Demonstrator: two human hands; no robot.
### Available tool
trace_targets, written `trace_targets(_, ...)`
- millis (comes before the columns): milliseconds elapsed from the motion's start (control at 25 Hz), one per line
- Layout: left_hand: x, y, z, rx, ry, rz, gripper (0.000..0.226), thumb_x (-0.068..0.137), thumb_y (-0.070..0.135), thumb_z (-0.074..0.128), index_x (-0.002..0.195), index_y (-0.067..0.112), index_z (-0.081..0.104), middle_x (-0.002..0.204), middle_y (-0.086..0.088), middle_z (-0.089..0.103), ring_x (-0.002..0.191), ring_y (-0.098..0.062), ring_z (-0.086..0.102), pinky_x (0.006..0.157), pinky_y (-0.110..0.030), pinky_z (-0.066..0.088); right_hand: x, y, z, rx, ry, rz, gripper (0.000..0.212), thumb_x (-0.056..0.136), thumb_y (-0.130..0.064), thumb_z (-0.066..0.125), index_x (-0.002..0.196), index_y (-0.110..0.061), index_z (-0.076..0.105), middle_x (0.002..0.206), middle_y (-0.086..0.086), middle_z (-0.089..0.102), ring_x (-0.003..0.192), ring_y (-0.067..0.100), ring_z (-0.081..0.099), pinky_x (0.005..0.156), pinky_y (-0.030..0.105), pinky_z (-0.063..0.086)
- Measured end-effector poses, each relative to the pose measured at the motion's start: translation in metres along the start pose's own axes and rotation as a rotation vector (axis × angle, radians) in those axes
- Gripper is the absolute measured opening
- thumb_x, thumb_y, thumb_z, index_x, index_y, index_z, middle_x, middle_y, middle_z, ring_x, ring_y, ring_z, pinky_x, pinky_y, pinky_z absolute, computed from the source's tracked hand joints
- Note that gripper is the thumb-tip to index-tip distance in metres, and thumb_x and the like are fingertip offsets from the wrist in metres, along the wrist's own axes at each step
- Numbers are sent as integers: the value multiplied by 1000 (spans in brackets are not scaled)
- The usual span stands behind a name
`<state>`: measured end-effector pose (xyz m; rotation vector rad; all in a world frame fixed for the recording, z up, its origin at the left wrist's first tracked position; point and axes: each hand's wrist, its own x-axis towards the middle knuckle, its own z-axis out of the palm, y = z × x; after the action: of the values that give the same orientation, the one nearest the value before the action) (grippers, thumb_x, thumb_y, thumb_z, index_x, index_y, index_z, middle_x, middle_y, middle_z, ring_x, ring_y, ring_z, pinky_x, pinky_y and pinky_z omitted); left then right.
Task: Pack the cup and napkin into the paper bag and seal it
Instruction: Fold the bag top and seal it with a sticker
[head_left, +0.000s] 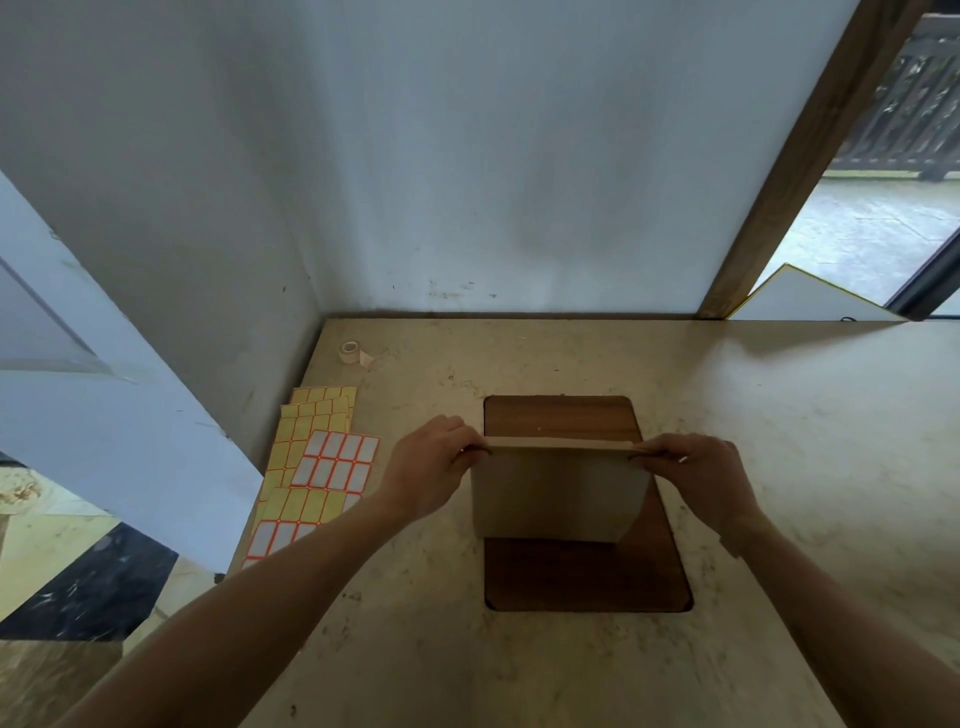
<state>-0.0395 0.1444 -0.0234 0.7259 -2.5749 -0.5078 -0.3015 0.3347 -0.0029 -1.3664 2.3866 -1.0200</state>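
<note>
Left hand pinches the left end of the paper bag's top edge; right hand pinches the right end. Fingers of both curl over the folded lip, thumbs on the near side as far as can be told. Hands well apart, one at each top corner, the bag between them.

Bag stands upright on a dark wooden board set into the tabletop. Its mouth looks pressed flat and closed along the top, a straight crease running from hand to hand. Sides bulge a little, so something probably sits inside, but the contents are hidden.

No cup and no napkin anywhere in view. Judgement: both are likely already packed; cannot confirm.

Stage: the closing fold. The top appears folded or in the course of being folded. No sticker or tape shows on the bag's near face, so sealing reads as not yet done.

Left of the bag, near the tabletop edge: sheets of adhesive labels, yellow and white with orange borders, overlapping. Farther back by the wall corner, a small tape roll with a loose tail. Either one would serve for the seal.

Remaining, by estimate: finish the crease, hold it down, fix it with a label or tape.
</note>
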Motion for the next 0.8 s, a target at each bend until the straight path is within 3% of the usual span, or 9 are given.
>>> trace_targets(160, 7, -1, 5, -28, -39, -24, 11, 91, 20, 62, 99, 19, 70, 88, 3, 61, 81, -12, 50, 69, -34, 47, 4, 10, 2, 95, -32, 89, 18, 76, -13, 77, 85, -29, 77, 78, -10, 74, 79, 2, 65, 71, 12, 45)
trace_targets(360, 6, -3, 3, -97, -40, -30, 13, 90, 19, 64, 102, 19, 71, 93, 4, 63, 84, -10, 55, 73, -31, 49, 3, 7, -4, 38, -82, 4, 26, 81, -17, 74, 90, -42, 70, 84, -17, 71, 75, 0, 62, 65, 13, 42)
trace_targets(560, 1, -12, -10, -127, -25, -27, 14, 87, 24, 68, 101, 25, 70, 96, 7, 65, 85, -7, 55, 73, -28, 49, 5, -20, 0, -241, -35, -176, 21, 82, -41, 67, 102, -38, 71, 89, -9, 72, 70, 8, 60, 59, 32, 53)
trace_targets(680, -13, -31, -29, -164, 32, -70, 13, 85, 25, 71, 98, 25, 70, 95, 9, 65, 84, -4, 57, 70, -25, 49, 7, -44, 7, -448, -19, -251, 26, 84, -46, 62, 108, -36, 66, 97, -8, 71, 75, 12, 61, 58, 33, 52)
trace_targets(800, -40, -59, -52, -205, 79, -166, 13, 83, 23, 74, 95, 20, 72, 92, 7, 67, 82, -6, 61, 68, -31, 54, 6, -59, 8, -638, -43, -205, 31, 84, -53, 58, 107, -34, 67, 102, -9, 70, 75, 13, 63, 54, 29, 50)
